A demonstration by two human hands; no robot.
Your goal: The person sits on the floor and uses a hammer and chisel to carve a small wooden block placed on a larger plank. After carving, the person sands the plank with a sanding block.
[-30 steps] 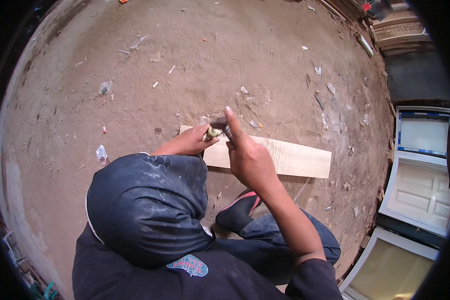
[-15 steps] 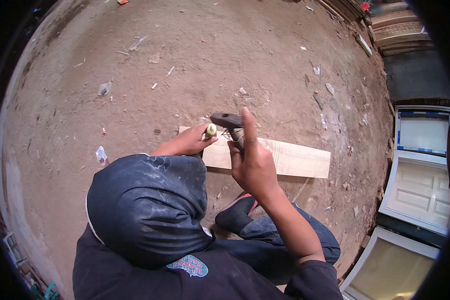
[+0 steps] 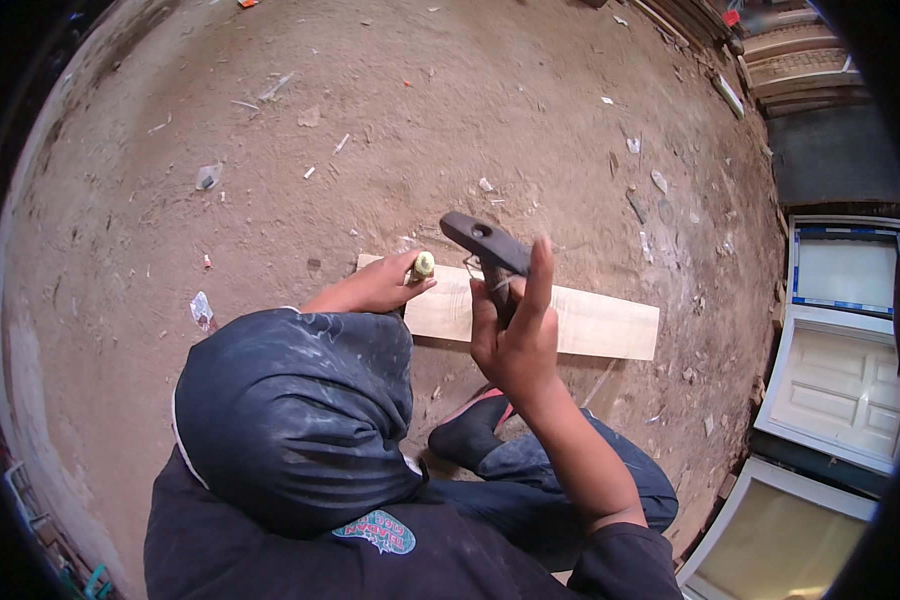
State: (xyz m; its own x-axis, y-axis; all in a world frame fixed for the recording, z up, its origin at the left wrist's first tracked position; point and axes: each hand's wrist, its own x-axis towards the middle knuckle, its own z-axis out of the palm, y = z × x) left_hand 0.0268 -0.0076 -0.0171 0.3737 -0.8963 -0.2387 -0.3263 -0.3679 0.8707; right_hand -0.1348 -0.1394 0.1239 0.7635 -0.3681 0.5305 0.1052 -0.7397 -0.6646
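A pale wooden board (image 3: 600, 322) lies across the ground in front of my bent legs. Over its left part, my left hand (image 3: 368, 285) is closed round an upright chisel (image 3: 424, 263); I see its yellowish handle from the top, while its blade is hidden. My right hand (image 3: 518, 345) grips a hammer (image 3: 482, 240) by its handle, with the index finger pointing up beside the dark metal head. The hammer head is raised above the board, to the right of the chisel and apart from it.
My knee in dark trousers (image 3: 295, 410) covers the lower left, and my dark shoe (image 3: 467, 430) is just below the board. Scraps of litter (image 3: 208, 177) dot the dirt ground. Framed panels (image 3: 838, 375) stand along the right side, with stacked timber (image 3: 795, 55) beyond.
The hammer has moved up and to the right, away from the chisel, its head now tilted. My left hand and the chisel stay in nearly the same place.
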